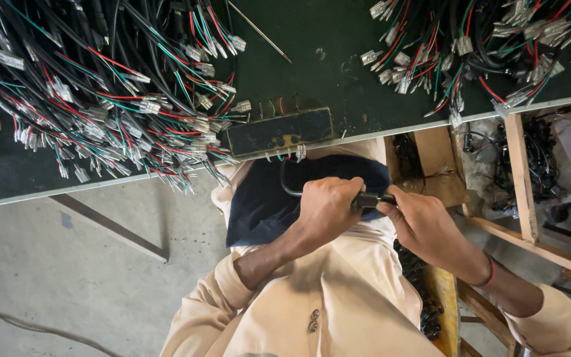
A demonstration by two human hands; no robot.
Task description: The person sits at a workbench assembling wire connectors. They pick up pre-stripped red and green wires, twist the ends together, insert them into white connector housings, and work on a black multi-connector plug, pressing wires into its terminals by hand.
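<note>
— Two hands meet just below the table edge, close above the lap. What does each one grip?

— Left hand (325, 208) is curled into a fist around a black cable (287, 185); the fingers wrap it tightly. Right hand (421, 221) pinches the black connector (368, 199) at the cable's end, thumb and fingertips closed on it. The two hands touch around that piece.

— Where does the cable run?

— From the left fist it loops toward ten o'clock, over a dark blue cloth (266, 205) on the person's lap, then bends up toward the small dark jig board (279, 131) at twelve o'clock (where it ends I cannot tell).

— What lies on the table?

— On the dark green table (318, 39), a large heap of red, green and black wire harnesses (94, 99) with white terminals sits at ten o'clock from the hands. A second wire bundle (470, 46) lies at one o'clock. A thin metal rod (259, 31) rests between them, at twelve o'clock.

— Anything at the right?

— A wooden frame (520, 178) stands at three o'clock, with more black cables behind it. The right wrist wears a red band (490, 271).
</note>
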